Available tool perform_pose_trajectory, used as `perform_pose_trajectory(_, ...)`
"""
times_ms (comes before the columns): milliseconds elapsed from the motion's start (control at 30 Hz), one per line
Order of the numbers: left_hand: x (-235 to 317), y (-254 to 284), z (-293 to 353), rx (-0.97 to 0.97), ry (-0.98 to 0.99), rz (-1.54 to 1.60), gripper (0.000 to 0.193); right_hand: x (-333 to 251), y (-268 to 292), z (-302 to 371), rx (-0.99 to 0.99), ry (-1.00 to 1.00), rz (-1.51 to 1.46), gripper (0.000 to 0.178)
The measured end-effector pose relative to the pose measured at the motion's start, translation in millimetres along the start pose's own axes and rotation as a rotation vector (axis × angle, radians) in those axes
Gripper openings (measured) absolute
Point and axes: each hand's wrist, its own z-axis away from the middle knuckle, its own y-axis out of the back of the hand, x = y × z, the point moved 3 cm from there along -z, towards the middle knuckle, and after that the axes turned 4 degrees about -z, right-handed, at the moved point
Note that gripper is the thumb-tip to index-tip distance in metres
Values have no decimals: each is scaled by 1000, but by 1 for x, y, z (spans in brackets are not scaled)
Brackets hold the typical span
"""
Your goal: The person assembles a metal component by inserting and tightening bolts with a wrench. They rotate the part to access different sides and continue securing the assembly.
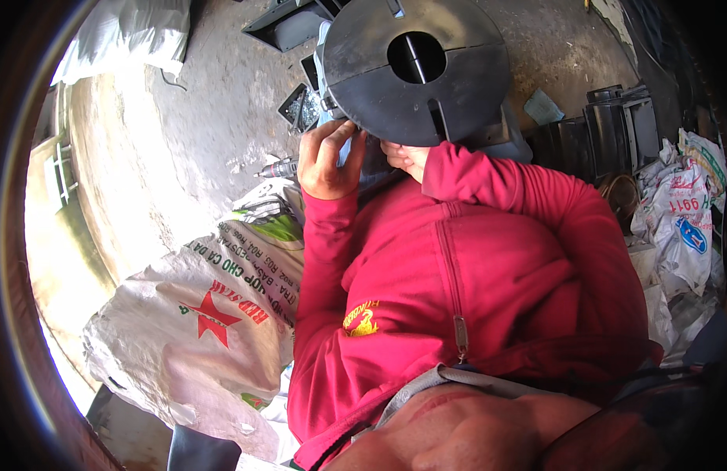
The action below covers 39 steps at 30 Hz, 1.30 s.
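In front of my chest stands a large black round disc (465,86) with a hole in its middle, a seam across it and narrow slots. My left hand (326,161) is at its near left rim, thumb and fingers pinched together; what lies between the fingertips is too small to make out. Just above those fingers a small metal clasp-like fitting (329,104) sits at the disc's edge. Tucked beneath the near rim, my right hand (409,159) has bent fingers, their tips hidden by the disc. Whatever supports the disc is mostly covered.
Left of the disc lies a small black tray (302,110) of metal bits. A tool with a metal front end (280,168) lies nearer. A big printed white sack (199,322) fills the left; black parts (611,133) and crumpled sacks (681,212) stand right. A black bin (289,27) is beyond.
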Motion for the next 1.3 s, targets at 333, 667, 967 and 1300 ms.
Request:
perform_pose_trajectory(333,-4,2,1,-99,-8,-19,25,-4,-7,3,-1,44,-11,23)
perform_pose_trajectory(667,0,0,1,-48,105,-35,28,1,3,-1,-17,20,-36,23)
perform_pose_trajectory(967,-5,-3,7,-27,184,38,28,0,0,1,-37,41,-17,25)
perform_pose_trajectory(1300,4,0,3,38,166,-1,31,0,0,3,-21,-5,0,25)
